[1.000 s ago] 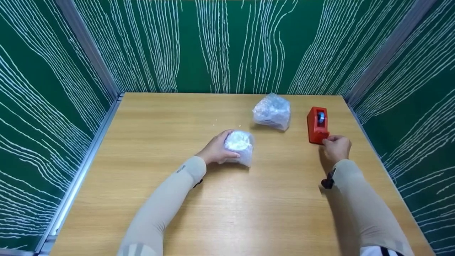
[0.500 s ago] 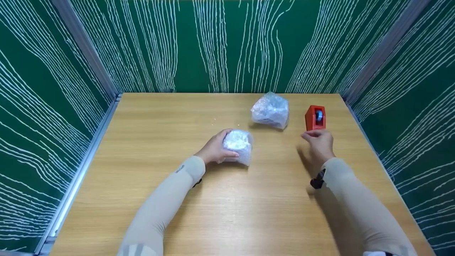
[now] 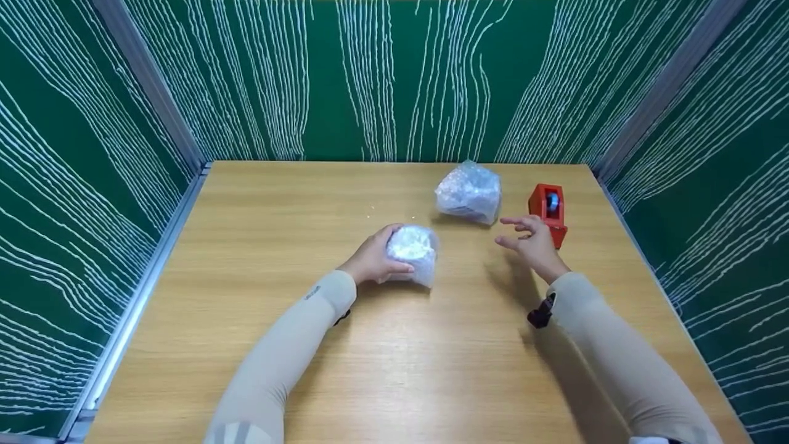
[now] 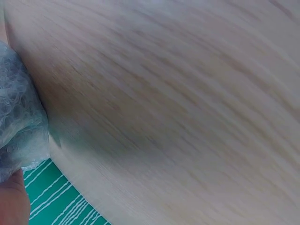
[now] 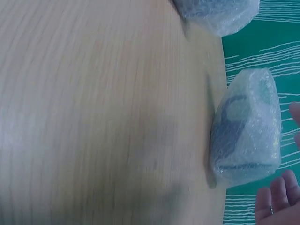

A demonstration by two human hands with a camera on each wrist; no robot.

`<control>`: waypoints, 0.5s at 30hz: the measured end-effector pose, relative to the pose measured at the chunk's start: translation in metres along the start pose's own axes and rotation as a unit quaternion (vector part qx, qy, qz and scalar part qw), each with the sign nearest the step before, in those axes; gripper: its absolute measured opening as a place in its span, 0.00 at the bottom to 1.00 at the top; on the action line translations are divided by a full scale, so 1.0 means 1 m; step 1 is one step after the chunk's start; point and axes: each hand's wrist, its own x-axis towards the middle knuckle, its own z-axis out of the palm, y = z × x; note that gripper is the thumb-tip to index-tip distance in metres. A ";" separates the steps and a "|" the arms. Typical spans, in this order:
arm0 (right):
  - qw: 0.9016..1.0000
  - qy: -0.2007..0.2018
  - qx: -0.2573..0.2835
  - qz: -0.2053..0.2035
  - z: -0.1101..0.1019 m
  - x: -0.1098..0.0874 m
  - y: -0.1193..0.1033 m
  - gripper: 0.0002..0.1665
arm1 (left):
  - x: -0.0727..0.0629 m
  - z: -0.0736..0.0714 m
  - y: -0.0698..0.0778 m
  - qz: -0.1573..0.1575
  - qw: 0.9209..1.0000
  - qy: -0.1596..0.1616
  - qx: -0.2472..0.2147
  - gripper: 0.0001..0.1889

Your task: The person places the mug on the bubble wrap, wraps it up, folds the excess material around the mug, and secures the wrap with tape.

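Note:
A bubble-wrapped bundle stands near the middle of the table, and my left hand grips it from its left side, thumb in front. In the left wrist view the same wrapped bundle shows at the left edge. My right hand hovers with thumb and fingers spread apart, just in front of a red tape dispenser that it partly covers. Its fingertips point toward a second bubble-wrapped bundle. Through that wrap a dark shape shows in the right wrist view. A tiny glint sits on one finger.
The wooden table is bounded by green panels with white wavy lines at the back and sides. Metal posts stand in the corners. A few tiny pale specks lie behind the left hand.
My right hand has left the front of the tape dispenser, moving leftward, and its pinched fingers have spread. The left hand keeps its grip on the bubble-wrapped bundle.

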 end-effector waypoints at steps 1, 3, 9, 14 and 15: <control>1.000 -0.009 0.007 -0.002 0.001 0.000 -0.001 0.34 | 0.000 0.000 0.000 0.001 1.000 -0.001 -0.001 0.56; 0.999 -0.026 0.020 -0.004 0.004 0.000 -0.003 0.35 | 0.000 -0.001 0.000 0.006 1.000 -0.003 -0.004 0.56; 0.997 -0.066 0.043 -0.011 0.015 -0.001 -0.015 0.39 | 0.000 -0.001 -0.001 0.016 1.000 -0.004 -0.007 0.55; 0.994 -0.094 0.055 -0.020 0.026 -0.006 -0.029 0.41 | 0.000 -0.001 -0.001 0.014 1.000 -0.001 -0.007 0.55; 0.993 -0.099 0.057 -0.023 0.028 -0.007 -0.031 0.41 | 0.000 -0.001 0.000 0.015 1.000 -0.001 -0.008 0.55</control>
